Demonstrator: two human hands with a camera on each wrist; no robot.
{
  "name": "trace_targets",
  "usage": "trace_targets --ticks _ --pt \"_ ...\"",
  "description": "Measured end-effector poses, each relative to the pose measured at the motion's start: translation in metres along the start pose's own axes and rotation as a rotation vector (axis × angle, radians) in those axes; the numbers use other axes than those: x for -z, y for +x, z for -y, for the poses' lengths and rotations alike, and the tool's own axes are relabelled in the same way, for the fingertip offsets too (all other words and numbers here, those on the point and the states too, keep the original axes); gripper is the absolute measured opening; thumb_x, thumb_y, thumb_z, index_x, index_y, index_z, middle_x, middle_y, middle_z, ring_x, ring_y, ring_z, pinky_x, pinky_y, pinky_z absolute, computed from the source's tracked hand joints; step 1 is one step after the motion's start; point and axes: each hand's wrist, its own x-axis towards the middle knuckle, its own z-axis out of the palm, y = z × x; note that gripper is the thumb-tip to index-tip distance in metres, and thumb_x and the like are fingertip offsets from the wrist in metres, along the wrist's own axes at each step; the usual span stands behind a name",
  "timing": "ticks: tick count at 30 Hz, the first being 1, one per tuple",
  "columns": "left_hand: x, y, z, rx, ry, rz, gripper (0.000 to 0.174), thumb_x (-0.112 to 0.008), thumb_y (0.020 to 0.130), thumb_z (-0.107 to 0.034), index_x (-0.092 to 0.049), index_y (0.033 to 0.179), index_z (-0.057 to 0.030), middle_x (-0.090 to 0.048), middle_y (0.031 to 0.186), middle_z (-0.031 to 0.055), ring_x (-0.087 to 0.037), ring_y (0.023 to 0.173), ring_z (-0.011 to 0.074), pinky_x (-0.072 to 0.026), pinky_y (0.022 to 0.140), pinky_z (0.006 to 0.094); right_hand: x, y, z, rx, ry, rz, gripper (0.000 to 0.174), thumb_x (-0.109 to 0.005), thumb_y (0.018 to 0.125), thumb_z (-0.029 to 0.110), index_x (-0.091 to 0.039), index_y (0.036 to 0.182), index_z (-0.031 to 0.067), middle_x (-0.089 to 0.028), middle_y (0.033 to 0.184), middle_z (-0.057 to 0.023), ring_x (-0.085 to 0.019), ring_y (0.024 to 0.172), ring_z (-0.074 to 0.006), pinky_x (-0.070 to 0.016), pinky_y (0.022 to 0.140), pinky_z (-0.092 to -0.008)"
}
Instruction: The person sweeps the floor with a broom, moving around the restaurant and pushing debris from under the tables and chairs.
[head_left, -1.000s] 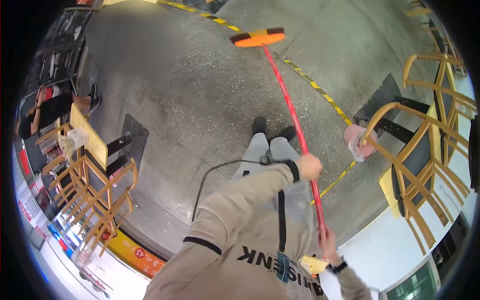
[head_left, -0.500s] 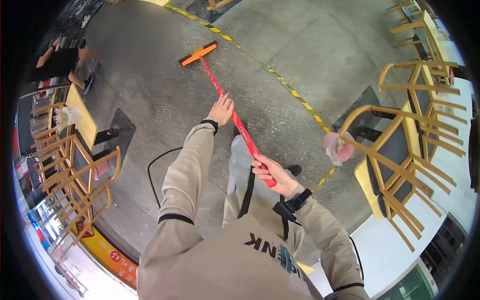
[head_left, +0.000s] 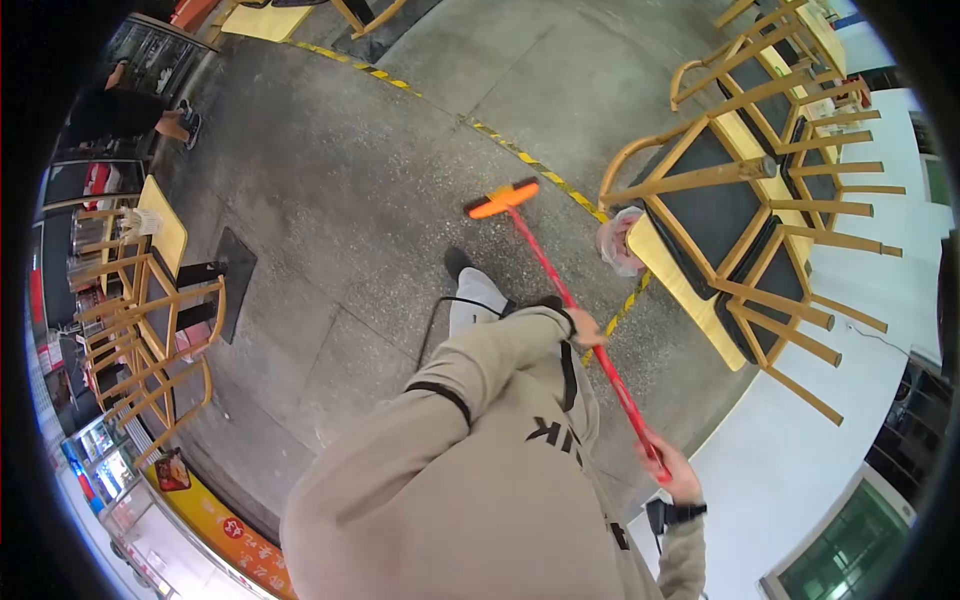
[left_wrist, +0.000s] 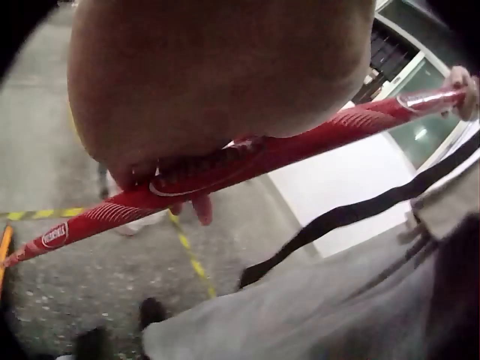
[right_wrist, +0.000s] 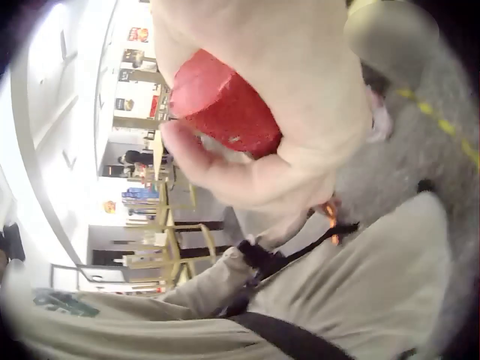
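- Grip of the left hand (head_left: 587,328): clamped round the red handle (head_left: 625,398) of the broom, part-way along its length.
- Grip of the right hand (head_left: 675,472): clamped round the handle's end; the right wrist view shows fingers curled about the red tip.
- Broom: handle slants from the right hand, past the left hand, to the orange brush head (head_left: 502,198). Brush head is seen against the grey floor (head_left: 330,200), beyond the shoes, near the yellow-and-black tape (head_left: 530,160). Firm contact with the floor cannot be told.
- Pink bin (head_left: 618,243): plastic liner noted; located beside the tape and the edge of the right-hand tabletop (head_left: 690,300).
- Chairs (head_left: 715,200): upturned on the right-hand tabletop, legs outward. More wooden chairs (head_left: 165,320) at the left-hand tabletop (head_left: 168,232).
- Second person (head_left: 175,122): partly visible at upper left, dark clothing.
- Black cable (head_left: 430,325): beside the wearer's leg.
- Yellow sign panel (head_left: 222,528): lower left, red markings.
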Motion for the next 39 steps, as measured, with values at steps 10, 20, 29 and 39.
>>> trace_targets --ticks 10,20,29,39 --pt "0.009 0.005 -0.089 -0.161 0.107 0.155 0.057 -0.03 0.089 -0.057 -0.069 0.102 -0.0166 -0.068 0.095 0.0129 -0.063 0.094 0.0344 -0.0462 0.081 0.0485 0.037 -0.068 -0.008 -0.108 -0.217 0.0 0.048 -0.058 0.092 0.026 -0.039 0.133 0.0119 -0.041 0.064 0.0044 -0.037 0.042 -0.0043 -0.0303 0.035 -0.0192" --pt "0.098 -0.131 0.116 0.124 0.086 -0.647 0.031 -0.047 0.083 -0.029 -0.064 0.081 -0.0033 -0.062 0.086 0.0167 -0.059 0.085 0.0345 -0.0485 0.079 0.0435 -0.112 0.088 0.081 0.066 -0.261 0.257 0.046 -0.052 0.095 0.026 -0.036 0.136 0.0138 -0.042 0.066 0.0057 -0.039 0.046 -0.0022 -0.0308 0.037 -0.0168" --pt "0.054 -0.168 0.237 0.31 0.356 -0.747 0.041 -0.042 0.087 -0.022 -0.049 0.12 0.0009 -0.047 0.129 0.0176 -0.039 0.125 0.0396 -0.0319 0.106 0.0478 -0.205 0.15 0.097 -0.031 -0.033 0.498 0.03 -0.054 0.094 0.024 -0.051 0.118 0.0072 -0.04 0.066 0.0077 -0.033 0.05 -0.0015 -0.0271 0.043 -0.0162" --pt "-0.004 -0.031 0.083 0.473 0.343 -0.583 0.042 -0.035 0.091 -0.031 -0.046 0.127 -0.0125 -0.043 0.134 0.0133 -0.04 0.125 0.039 -0.0353 0.095 0.0629 0.014 0.125 0.079 -0.173 0.297 0.587 0.03 -0.047 0.097 0.021 -0.047 0.118 0.0006 -0.039 0.064 0.0042 -0.035 0.047 -0.0024 -0.0319 0.039 -0.0171"
